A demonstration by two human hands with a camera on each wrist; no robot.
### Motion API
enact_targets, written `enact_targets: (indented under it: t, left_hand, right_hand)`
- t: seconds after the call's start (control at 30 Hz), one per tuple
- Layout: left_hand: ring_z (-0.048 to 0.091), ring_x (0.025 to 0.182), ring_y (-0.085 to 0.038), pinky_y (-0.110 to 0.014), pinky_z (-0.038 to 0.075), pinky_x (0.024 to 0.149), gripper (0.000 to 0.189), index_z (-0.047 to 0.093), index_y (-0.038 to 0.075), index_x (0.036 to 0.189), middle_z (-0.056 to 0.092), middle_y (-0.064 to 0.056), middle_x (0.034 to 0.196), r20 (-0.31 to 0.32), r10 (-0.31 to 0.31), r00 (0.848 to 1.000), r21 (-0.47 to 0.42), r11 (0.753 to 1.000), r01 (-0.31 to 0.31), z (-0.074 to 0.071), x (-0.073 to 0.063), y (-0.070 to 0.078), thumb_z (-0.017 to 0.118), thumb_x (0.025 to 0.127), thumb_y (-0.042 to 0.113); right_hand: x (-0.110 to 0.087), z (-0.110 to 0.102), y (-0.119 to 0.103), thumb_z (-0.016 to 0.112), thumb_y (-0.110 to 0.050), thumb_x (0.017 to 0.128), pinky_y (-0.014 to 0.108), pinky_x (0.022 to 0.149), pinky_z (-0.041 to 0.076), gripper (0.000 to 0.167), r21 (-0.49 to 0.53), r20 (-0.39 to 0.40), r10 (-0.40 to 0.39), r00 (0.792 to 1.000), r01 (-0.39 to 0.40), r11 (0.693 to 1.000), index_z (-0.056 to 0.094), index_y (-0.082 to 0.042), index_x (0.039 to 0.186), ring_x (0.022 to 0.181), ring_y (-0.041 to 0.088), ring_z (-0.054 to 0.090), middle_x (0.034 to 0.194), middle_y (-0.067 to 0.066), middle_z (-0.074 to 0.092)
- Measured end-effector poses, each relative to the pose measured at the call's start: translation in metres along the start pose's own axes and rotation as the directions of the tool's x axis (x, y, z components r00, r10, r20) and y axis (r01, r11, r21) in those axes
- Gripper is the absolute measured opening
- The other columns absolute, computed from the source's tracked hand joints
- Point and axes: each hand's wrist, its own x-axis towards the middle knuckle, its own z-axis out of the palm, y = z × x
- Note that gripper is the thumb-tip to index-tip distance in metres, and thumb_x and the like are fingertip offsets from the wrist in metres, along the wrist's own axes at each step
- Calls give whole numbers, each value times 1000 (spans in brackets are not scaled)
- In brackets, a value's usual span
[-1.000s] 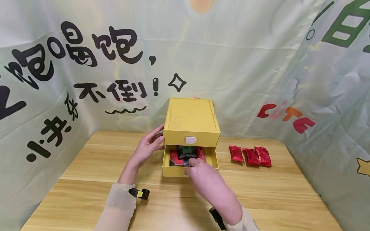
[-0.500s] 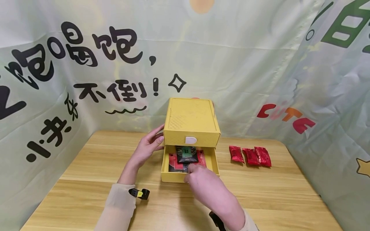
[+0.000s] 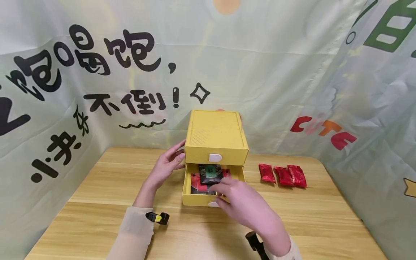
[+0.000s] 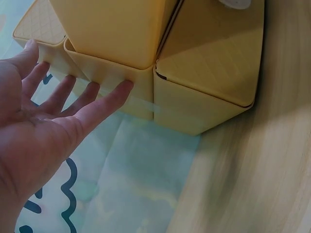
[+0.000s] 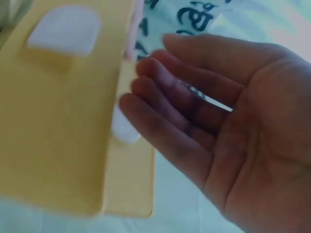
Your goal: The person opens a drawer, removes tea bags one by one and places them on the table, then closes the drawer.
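Note:
A yellow drawer box stands on the table with its lower drawer pulled out. Inside lie a black packet with a green label and flat red-and-black packets, partly covered by it. My left hand rests its spread fingertips on the box's left side; the left wrist view shows fingertips right at the yellow wall. My right hand is at the drawer front, loosely bent fingers over its edge and thumb near the white handle. The right wrist view shows nothing held between these fingers.
Three small red foil packets lie on the wooden table right of the box. The closed upper drawer has a white handle. A printed cloth backdrop stands behind and along both sides.
The lower drawer slid farther out toward me, uncovering more of the packets. My right fingers then let go of its handle and spread, moving slightly right. The left hand stays in place.

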Motion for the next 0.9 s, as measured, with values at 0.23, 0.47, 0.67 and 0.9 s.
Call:
enact_targets:
  t: [0.23, 0.47, 0.67, 0.9]
  left_hand:
    - [47, 143, -39, -49, 57, 98, 56, 40, 14, 162, 43, -20, 160, 1, 4, 1000, -6, 1000, -4, 1, -1, 0, 57, 108, 15]
    - [46, 143, -40, -45, 59, 97, 57, 39, 13, 162, 41, -19, 162, 3, 9, 1000, -10, 1000, -9, 1, -1, 0, 57, 108, 14]
    - [46, 143, -40, -45, 59, 97, 57, 39, 14, 162, 40, -18, 163, 4, 9, 1000, -12, 1000, -9, 2, -1, -1, 57, 108, 15]
    - [46, 143, -39, -47, 58, 98, 57, 39, 15, 162, 39, -14, 164, -2, 6, 1000, -12, 1000, -6, 2, -1, -1, 57, 108, 14]
  right_hand:
    - [1, -2, 33, 81, -13, 92, 36, 81, 63, 28, -57, -14, 28, 1000, -29, 998, 76, -6, 118, 98, 22, 73, 113, 6, 74]
    - [11, 3, 67, 82, -18, 92, 42, 90, 61, 42, -119, 116, -11, 993, 25, 993, 71, 1, 128, 110, 29, 71, 127, 14, 71]
    - [17, 7, 80, 80, -22, 94, 47, 102, 56, 52, -78, 225, -27, 974, 46, 996, 65, 0, 138, 125, 33, 65, 140, 16, 65]
    - [28, 11, 82, 80, -29, 94, 48, 106, 53, 63, -49, 324, -43, 945, 63, 997, 59, -4, 147, 129, 33, 62, 149, 16, 58]
